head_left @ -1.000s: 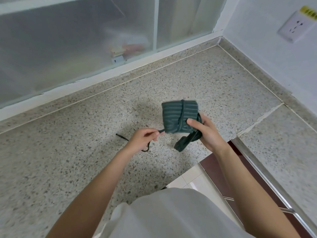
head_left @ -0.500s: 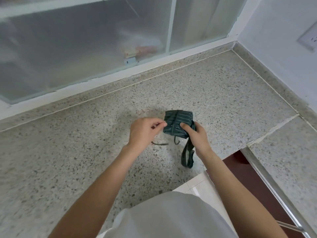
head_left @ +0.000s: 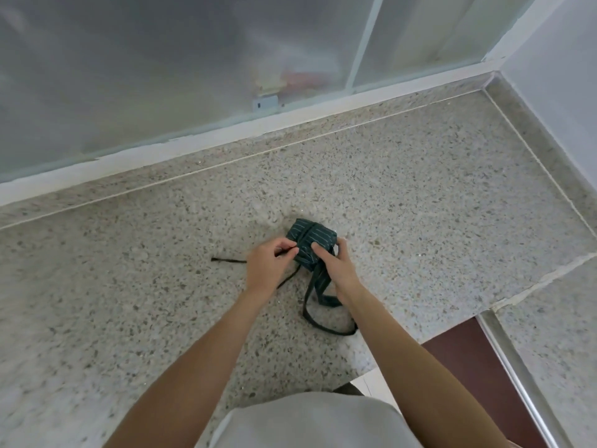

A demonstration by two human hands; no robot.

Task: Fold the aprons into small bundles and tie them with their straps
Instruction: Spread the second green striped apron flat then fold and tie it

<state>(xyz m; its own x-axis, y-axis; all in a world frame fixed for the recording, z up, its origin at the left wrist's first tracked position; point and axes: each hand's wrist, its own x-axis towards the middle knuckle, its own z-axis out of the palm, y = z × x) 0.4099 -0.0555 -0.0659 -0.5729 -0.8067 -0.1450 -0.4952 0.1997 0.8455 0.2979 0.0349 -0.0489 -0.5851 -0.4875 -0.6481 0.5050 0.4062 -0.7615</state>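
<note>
Nearest, a pale shirt (head_left: 310, 421) fills the bottom edge, with both bare forearms reaching out over the speckled counter (head_left: 129, 318). A wide strap (head_left: 318, 286) trails back from the bundle and loops flat on the stone by the right wrist. The left hand (head_left: 269, 265) has its fingertips pinched on a thin cord (head_left: 226, 260) at the bundle's left side; the cord's loose end lies out to the left. The right hand (head_left: 336, 265) is curled round the bundle (head_left: 311, 240), thumb on top. The dark green striped bundle sits on the counter. Beyond, a frosted window (head_left: 193, 59).
</note>
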